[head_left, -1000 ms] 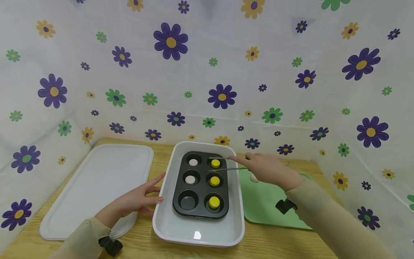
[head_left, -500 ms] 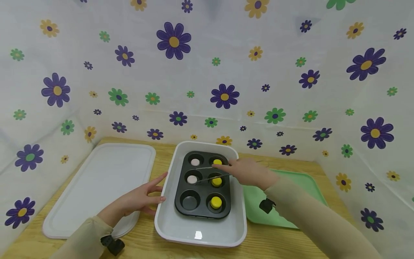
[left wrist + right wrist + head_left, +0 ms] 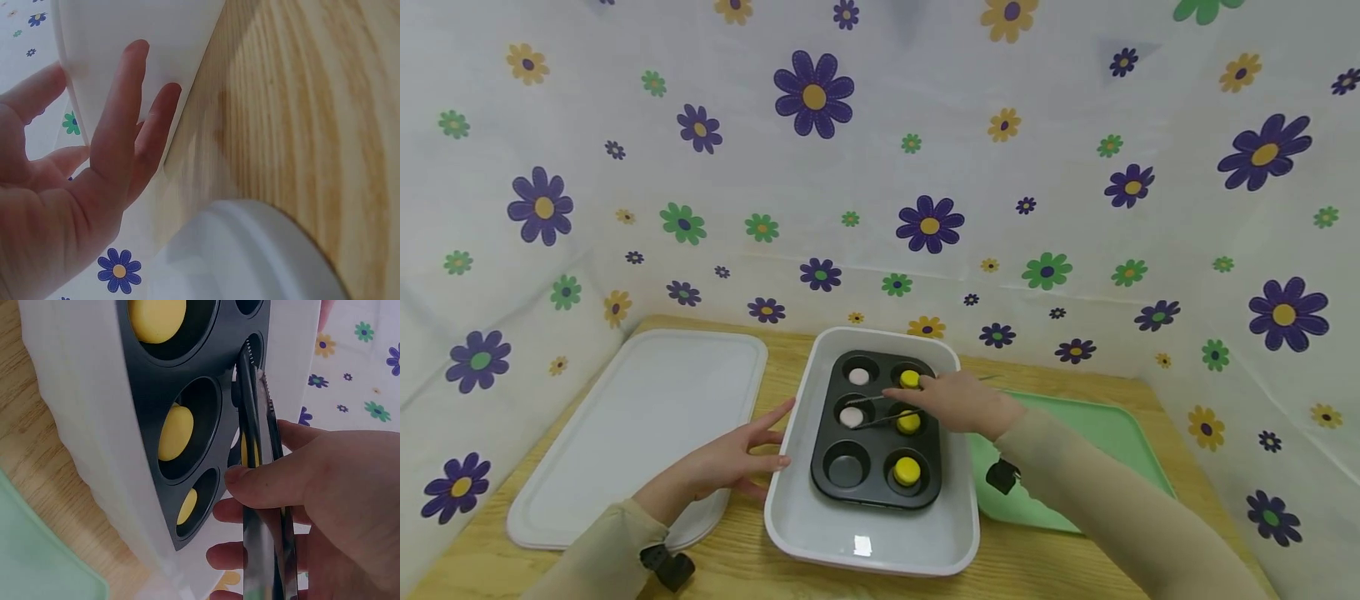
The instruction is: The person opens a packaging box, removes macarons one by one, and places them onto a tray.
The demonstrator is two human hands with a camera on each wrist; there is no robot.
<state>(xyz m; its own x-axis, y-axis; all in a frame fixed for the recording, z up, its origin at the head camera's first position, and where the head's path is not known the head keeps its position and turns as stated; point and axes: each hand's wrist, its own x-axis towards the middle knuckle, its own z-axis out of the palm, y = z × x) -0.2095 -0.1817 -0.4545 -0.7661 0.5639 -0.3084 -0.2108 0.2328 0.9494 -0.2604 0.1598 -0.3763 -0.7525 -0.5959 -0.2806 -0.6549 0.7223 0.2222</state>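
Tongs [image 3: 259, 550] farther left by pink disc [image 3: 851, 417], right hand [image 3: 958, 402] round them (left hand [image 3: 724, 458] splayed against tub [image 3: 820, 532])

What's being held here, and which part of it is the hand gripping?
The right hand holds metal tongs partway along their arms. Whether the tongs grip the pink cookie is unclear. The left hand just touches the white tub.

Left of the white tub [image 3: 820, 535], the person's left sleeve [image 3: 604, 552] is pale beige, plain, long and matte, creased near the cuff, with a small black device [image 3: 668, 568] of blocky shape worn at the wrist. Right of the tub, the right sleeve [image 3: 1093, 492] matches in pale beige, plain along its visible length, with a compact black block [image 3: 1002, 477] below its cuff.
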